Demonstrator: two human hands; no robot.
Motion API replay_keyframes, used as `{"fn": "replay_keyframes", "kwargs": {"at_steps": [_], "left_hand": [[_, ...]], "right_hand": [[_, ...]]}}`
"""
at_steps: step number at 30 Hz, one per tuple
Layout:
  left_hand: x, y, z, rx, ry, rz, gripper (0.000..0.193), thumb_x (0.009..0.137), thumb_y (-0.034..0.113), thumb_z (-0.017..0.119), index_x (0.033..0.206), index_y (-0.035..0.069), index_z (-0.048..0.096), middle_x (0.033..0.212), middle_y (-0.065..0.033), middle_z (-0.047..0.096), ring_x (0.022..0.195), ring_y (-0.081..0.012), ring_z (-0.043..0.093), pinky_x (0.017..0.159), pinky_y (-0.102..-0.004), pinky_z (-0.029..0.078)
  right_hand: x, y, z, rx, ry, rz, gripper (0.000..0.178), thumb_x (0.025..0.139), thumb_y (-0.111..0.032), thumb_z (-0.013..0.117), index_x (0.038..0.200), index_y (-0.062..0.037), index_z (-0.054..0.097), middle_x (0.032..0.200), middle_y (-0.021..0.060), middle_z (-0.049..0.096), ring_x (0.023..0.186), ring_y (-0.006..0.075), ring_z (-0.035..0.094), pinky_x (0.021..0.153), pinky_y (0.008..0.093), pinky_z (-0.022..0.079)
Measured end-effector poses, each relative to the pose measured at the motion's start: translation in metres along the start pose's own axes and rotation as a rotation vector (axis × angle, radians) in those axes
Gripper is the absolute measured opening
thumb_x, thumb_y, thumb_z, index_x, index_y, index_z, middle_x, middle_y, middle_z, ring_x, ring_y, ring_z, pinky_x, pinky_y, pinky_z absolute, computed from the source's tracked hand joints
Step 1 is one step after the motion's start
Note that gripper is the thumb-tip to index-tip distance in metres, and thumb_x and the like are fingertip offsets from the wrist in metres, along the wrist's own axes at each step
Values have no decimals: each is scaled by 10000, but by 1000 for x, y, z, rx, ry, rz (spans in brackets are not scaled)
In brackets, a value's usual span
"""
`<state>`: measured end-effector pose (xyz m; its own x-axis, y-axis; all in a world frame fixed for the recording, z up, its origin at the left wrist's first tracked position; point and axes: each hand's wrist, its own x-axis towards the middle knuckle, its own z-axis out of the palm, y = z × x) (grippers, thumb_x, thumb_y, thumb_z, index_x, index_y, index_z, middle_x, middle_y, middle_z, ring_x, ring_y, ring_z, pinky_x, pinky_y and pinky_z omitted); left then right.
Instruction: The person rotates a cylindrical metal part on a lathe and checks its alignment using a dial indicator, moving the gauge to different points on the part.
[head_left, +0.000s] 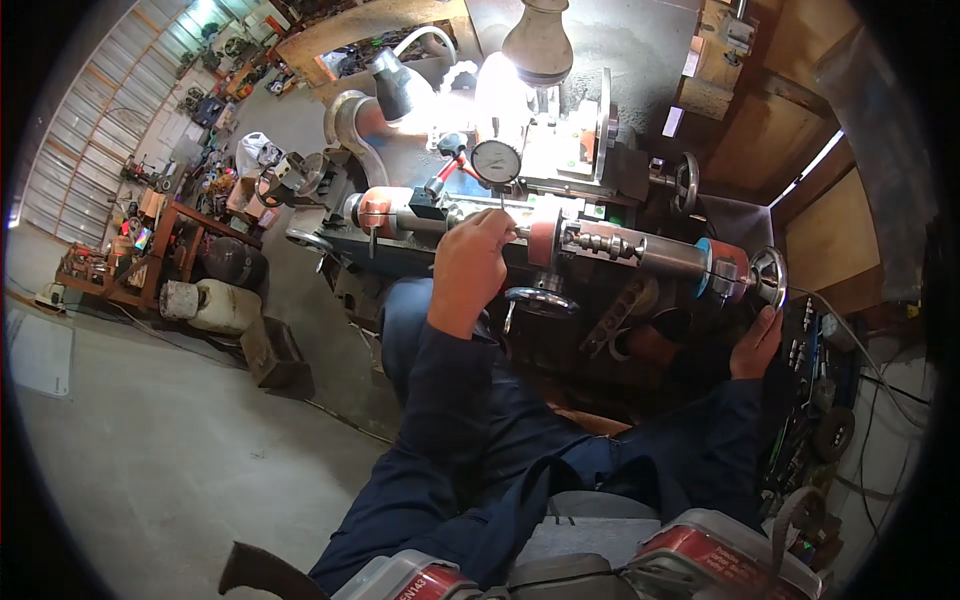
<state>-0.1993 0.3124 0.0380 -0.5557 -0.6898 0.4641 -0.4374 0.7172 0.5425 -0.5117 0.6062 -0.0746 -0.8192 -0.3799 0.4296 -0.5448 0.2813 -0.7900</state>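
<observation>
My left hand (pixel 470 268) is closed at the middle of a lathe-like machine, just under a round dial indicator (pixel 495 162). Its fingertips meet at a shaft, and what they pinch is hidden. A red arm (pixel 441 181) and a black block (pixel 430 207) stand beside the dial. To the right of this hand is a red-brown support (pixel 545 240), with a lobed shaft like a camshaft (pixel 608 246) running on from it. My right hand (pixel 755 347) grips the lower rim of a chrome handwheel (pixel 768 280) at the machine's right end.
A second chrome handwheel (pixel 541 303) juts out below the support, near my legs. Behind the dial a bright lamp (pixel 392 85) lights the bed. Another handwheel (pixel 686 184) sits at the back right. Tools (pixel 800 370) hang at the right, and a metal box (pixel 277 355) stands on the floor.
</observation>
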Motion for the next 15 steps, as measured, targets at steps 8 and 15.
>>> {"fn": "replay_keyframes", "kwargs": {"at_steps": [8, 15], "left_hand": [[17, -14, -13, 93, -145, 214, 54, 797, 51, 631, 820, 49, 582, 810, -114, 646, 805, -342, 634, 667, -448, 477], [6, -8, -7, 6, -67, 206, 92, 787, -10, 622, 860, 45, 612, 832, -124, 645, 803, -355, 627, 684, -430, 489]], "right_hand": [[18, 4, -21, 219, -153, 22, 515, 1049, -382, 410, 1209, 85, 557, 1084, 188, 636, 1005, 248, 588, 909, 348, 437], [68, 13, -20, 145, -192, -45, 362, 966, -236, 563, 1218, 22, 595, 1097, 121, 645, 1028, 221, 615, 921, 343, 468]]}}
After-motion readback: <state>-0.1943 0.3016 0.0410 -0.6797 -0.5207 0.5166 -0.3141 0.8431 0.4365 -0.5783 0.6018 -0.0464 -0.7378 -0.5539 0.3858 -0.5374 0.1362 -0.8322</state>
